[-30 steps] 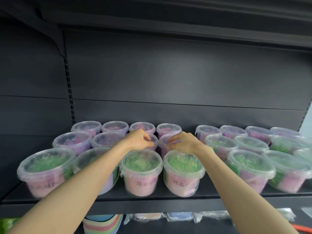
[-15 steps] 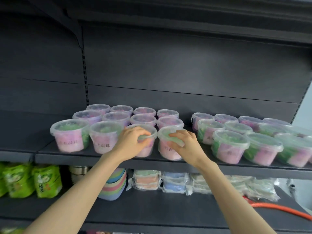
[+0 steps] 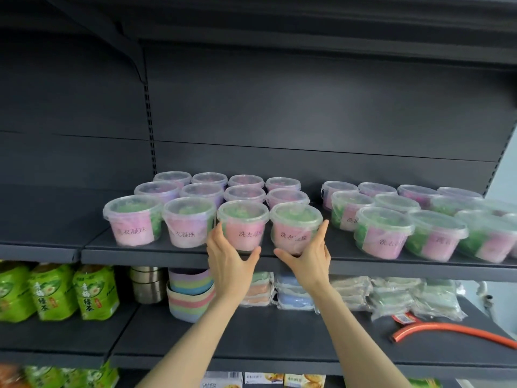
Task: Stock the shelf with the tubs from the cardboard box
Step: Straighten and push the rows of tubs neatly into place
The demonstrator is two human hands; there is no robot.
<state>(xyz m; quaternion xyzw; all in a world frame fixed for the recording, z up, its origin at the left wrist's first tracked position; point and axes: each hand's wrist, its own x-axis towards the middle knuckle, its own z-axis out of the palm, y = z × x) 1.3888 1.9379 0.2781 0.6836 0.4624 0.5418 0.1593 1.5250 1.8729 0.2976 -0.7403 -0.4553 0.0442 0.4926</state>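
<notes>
On the dark grey metal shelf (image 3: pixel 140 256), the left hand (image 3: pixel 230 264) keeps its grip spread wide. Its straight fingers (image 3: pixel 217 229) lie up the 9 o'clock side of a clear plastic tub with a pink label and green contents (image 3: pixel 242 224), third in the front row, and its thumb sits at the tub's front base. Just beside it at 3 o'clock, the right hand (image 3: pixel 309 260) mirrors this on the fourth front-row tub (image 3: pixel 295 229), its grip released wide with fingers along the 3 o'clock side. Both tubs stand upright, lids up, labels facing 6 o'clock.
</notes>
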